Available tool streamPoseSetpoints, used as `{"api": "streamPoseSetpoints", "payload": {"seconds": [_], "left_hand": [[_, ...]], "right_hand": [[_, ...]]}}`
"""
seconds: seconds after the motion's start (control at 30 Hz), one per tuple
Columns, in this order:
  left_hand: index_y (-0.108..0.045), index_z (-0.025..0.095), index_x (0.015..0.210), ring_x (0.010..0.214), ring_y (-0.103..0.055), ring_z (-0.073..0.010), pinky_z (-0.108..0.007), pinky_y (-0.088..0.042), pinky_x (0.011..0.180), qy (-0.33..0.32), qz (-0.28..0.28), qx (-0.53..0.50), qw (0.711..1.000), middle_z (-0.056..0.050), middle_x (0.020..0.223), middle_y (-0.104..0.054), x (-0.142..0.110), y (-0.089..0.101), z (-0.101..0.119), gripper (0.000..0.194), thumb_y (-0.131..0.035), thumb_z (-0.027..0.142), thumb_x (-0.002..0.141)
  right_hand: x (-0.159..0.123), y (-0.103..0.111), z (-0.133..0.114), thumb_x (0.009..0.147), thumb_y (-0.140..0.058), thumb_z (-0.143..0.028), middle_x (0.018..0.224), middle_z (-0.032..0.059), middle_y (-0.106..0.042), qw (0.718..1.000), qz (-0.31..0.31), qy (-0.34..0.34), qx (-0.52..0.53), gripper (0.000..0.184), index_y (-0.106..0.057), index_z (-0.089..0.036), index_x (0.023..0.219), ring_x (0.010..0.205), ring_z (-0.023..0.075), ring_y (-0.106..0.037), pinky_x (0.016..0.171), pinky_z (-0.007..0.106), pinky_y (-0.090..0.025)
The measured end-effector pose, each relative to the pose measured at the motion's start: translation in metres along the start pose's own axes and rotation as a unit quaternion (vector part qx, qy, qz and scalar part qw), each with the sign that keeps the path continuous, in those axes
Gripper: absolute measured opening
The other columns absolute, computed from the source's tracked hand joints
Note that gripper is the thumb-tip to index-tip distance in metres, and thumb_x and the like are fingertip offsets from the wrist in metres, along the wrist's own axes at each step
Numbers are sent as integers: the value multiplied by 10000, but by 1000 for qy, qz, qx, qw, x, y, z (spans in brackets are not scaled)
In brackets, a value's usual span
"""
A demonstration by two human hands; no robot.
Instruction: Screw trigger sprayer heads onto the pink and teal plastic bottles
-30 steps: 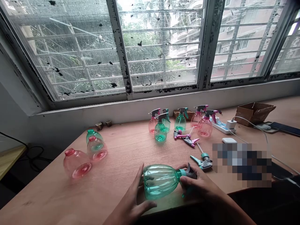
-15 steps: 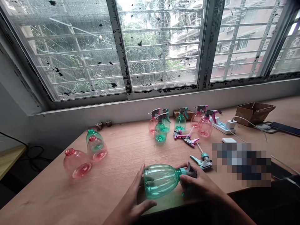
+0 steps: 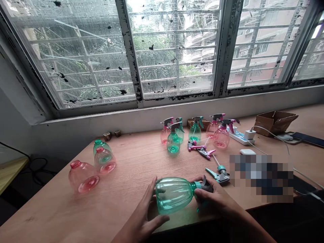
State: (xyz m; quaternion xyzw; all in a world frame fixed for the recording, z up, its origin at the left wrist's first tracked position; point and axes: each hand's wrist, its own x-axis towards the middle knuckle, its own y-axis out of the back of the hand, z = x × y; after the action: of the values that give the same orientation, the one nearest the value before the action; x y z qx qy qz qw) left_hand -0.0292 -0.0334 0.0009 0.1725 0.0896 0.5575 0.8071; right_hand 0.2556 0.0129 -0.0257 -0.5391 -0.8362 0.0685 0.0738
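Observation:
A clear green spray bottle (image 3: 173, 194) lies on its side near the front edge of the wooden table (image 3: 131, 168). My left hand (image 3: 144, 216) cups the bottle's base, fingers spread round it. My right hand (image 3: 215, 199) is closed round the grey trigger sprayer head (image 3: 206, 185) at the bottle's neck. A loose green and grey sprayer head (image 3: 218, 174) lies just beyond my right hand.
Three capless bottles, two pink (image 3: 82, 176) and one green (image 3: 99, 145), stand at the left. Several finished spray bottles (image 3: 194, 131) stand near the window wall, with loose pink sprayer heads (image 3: 199, 148) before them. A power strip (image 3: 240, 136), cables and a cardboard box (image 3: 274, 120) sit right.
The green bottle has turned slightly in my hands; both hands stay in the same places on it.

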Motion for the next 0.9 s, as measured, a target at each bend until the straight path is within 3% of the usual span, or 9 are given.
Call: {"api": "streamPoseSetpoints", "payload": {"seconds": [0.13,0.27,0.37,0.47,0.67,0.9], "left_hand": [[-56,403,1566,1418,-424,-257,-397,-294,1207,-16,11,4,1000,-4,1608,-354,1,-3,1,888,-639,239,916],[-1,332,1580,1413,-426,-283,-408,-299,1204,-3,2,-22,1000,-66,1607,-347,0,-1,-1,1022,-723,267,860],[-76,300,1585,1423,-401,-307,-417,-327,1191,5,-1,-26,1000,-87,1626,-293,0,1,-3,967,-721,324,865],[-140,348,1572,1434,-380,-304,-413,-321,1194,-5,11,0,1000,-48,1643,-253,0,1,-5,909,-717,298,871],[-62,350,1577,1370,-472,-292,-434,-338,1183,-10,12,-30,999,-94,1544,-427,0,-2,-6,969,-723,283,872],[-174,354,1565,1439,-375,-304,-420,-324,1197,-10,20,-2,1000,-39,1633,-277,0,-1,-1,882,-714,277,872]], "right_hand": [[0,-1,-3,804,-778,-439,662,-9,-689,1000,6,-4,4,426,-581,-160,1060,589,159,-654,602,272,-508],[0,-1,-2,807,-775,-442,652,-7,-689,1000,0,-1,2,433,-583,-157,1070,586,163,-655,602,278,-509],[1,-1,-1,794,-779,-456,641,-6,-687,1000,0,-4,2,447,-585,-157,1062,574,175,-656,593,294,-516],[1,-1,-1,799,-773,-459,644,-1,-693,1000,1,-1,1,443,-587,-155,1063,582,178,-657,601,296,-514],[1,-2,-1,797,-774,-467,642,-4,-691,1000,1,3,4,443,-589,-160,1058,577,171,-654,596,287,-506],[0,-2,-2,778,-781,-487,644,-1,-687,1000,5,-9,-1,471,-592,-161,1061,579,180,-652,600,309,-513]]}}
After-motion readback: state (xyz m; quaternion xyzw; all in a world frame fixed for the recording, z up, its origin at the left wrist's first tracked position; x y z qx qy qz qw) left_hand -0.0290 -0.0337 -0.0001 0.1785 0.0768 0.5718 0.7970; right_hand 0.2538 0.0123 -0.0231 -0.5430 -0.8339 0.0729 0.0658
